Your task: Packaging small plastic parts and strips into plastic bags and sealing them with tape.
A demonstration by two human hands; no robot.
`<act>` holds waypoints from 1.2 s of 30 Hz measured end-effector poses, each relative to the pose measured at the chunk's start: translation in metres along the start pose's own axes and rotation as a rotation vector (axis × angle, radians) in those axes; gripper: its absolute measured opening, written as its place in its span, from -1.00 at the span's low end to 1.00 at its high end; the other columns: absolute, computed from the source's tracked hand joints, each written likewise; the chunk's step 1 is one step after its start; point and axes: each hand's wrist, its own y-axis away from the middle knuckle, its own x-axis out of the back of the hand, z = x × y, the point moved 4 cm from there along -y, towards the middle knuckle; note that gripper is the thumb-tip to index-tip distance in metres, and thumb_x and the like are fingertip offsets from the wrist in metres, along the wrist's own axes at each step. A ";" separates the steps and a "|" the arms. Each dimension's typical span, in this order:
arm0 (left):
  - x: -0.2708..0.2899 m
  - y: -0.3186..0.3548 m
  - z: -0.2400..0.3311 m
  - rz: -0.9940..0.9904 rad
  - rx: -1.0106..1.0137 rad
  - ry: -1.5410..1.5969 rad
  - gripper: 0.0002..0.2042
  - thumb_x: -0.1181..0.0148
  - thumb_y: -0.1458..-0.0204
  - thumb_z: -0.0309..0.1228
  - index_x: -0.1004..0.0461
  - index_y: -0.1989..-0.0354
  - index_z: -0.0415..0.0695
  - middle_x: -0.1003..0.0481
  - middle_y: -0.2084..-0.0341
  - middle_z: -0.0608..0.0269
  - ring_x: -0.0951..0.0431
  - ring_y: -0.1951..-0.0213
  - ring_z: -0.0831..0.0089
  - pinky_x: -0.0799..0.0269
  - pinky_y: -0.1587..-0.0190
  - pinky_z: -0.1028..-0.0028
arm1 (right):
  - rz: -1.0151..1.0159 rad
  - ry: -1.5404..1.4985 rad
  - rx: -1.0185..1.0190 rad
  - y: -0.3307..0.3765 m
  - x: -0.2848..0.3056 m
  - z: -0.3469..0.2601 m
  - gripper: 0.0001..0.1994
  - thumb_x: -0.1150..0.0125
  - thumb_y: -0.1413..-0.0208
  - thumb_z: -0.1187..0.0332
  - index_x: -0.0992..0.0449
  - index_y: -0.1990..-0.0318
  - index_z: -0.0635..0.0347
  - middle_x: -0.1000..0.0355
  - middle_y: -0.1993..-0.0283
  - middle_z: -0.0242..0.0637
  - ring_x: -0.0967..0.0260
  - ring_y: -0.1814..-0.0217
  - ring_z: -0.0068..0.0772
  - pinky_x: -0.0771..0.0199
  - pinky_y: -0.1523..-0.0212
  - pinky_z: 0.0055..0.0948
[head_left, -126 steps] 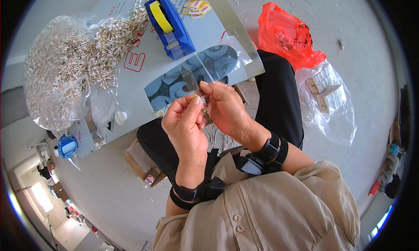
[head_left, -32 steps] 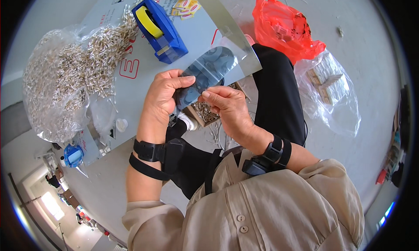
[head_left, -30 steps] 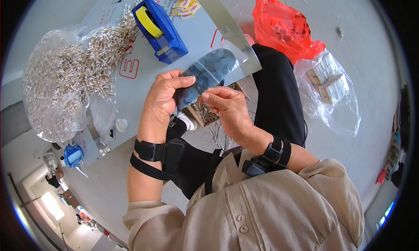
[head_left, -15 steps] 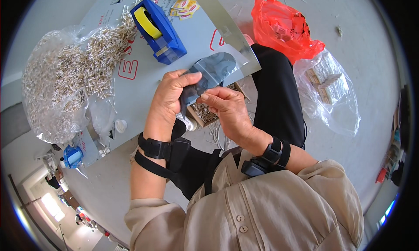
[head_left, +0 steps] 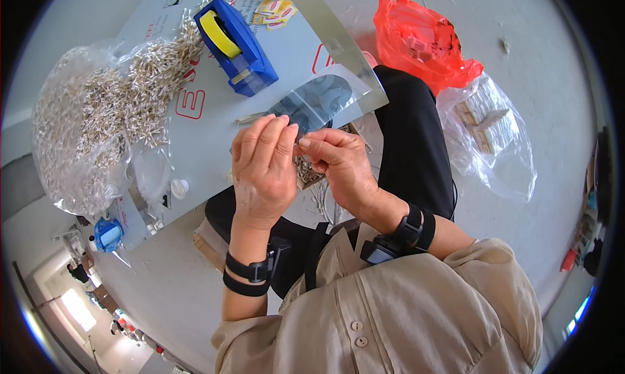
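Note:
A small clear plastic bag with a dark grey-blue front lies at the table's near right corner. My right hand pinches its lower edge between thumb and fingers. Beside it, my left hand has its back turned up and its fingers pressed together, closed at the bag's lower left part; its thumb and the grip are hidden. A few thin sticks show just past the left fingers. Below the bag, partly covered by my hands, stands a cardboard box of cotton swabs.
A large clear bag of cotton swabs spills across the table. Near it are a blue tape dispenser and small yellow-white packets. A red plastic bag and a clear bag of white packs lie at right.
My left hand has turned from a thumb-on-top hold to back-up, its fingers now over the bag's lower part, the forearm swung right. The right hand's pinch stays nearly the same.

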 end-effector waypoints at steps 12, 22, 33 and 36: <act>-0.013 0.009 -0.001 0.149 -0.136 -0.047 -0.79 -0.18 0.14 -0.58 -0.48 0.26 -0.34 -0.46 0.29 0.11 -0.45 0.24 0.22 -0.40 0.20 0.30 | 0.036 0.014 0.004 0.002 -0.003 -0.007 -0.92 -0.21 0.00 0.47 -0.51 0.41 0.33 -0.39 0.55 -0.37 -0.18 0.59 -0.68 -0.13 0.60 -0.70; -0.011 0.008 -0.001 0.188 -0.098 -0.065 -0.78 -0.19 0.15 -0.57 -0.49 0.26 -0.30 -0.46 0.31 0.16 -0.44 0.25 0.26 -0.36 0.20 0.29 | 0.096 0.028 -0.057 0.007 -0.004 -0.008 -0.90 -0.25 0.01 0.44 -0.46 0.46 0.25 -0.37 0.55 -0.42 -0.12 0.63 -0.73 -0.03 0.65 -0.73; -0.011 0.008 -0.003 0.200 -0.047 -0.056 -0.75 -0.18 0.18 -0.56 -0.48 0.25 -0.26 -0.44 0.33 0.22 -0.42 0.29 0.29 -0.33 0.24 0.33 | 0.049 0.011 0.040 0.008 -0.004 -0.008 -0.92 -0.24 0.01 0.47 -0.50 0.37 0.29 -0.38 0.53 -0.45 -0.12 0.59 -0.75 -0.05 0.60 -0.70; -0.011 0.008 -0.003 0.200 -0.038 -0.050 -0.74 -0.18 0.20 -0.58 -0.47 0.24 -0.25 -0.43 0.34 0.21 -0.42 0.29 0.29 -0.34 0.24 0.34 | 0.064 0.014 0.048 0.009 -0.006 -0.011 -0.92 -0.24 0.01 0.48 -0.50 0.39 0.30 -0.40 0.51 -0.42 -0.14 0.58 -0.74 -0.08 0.59 -0.70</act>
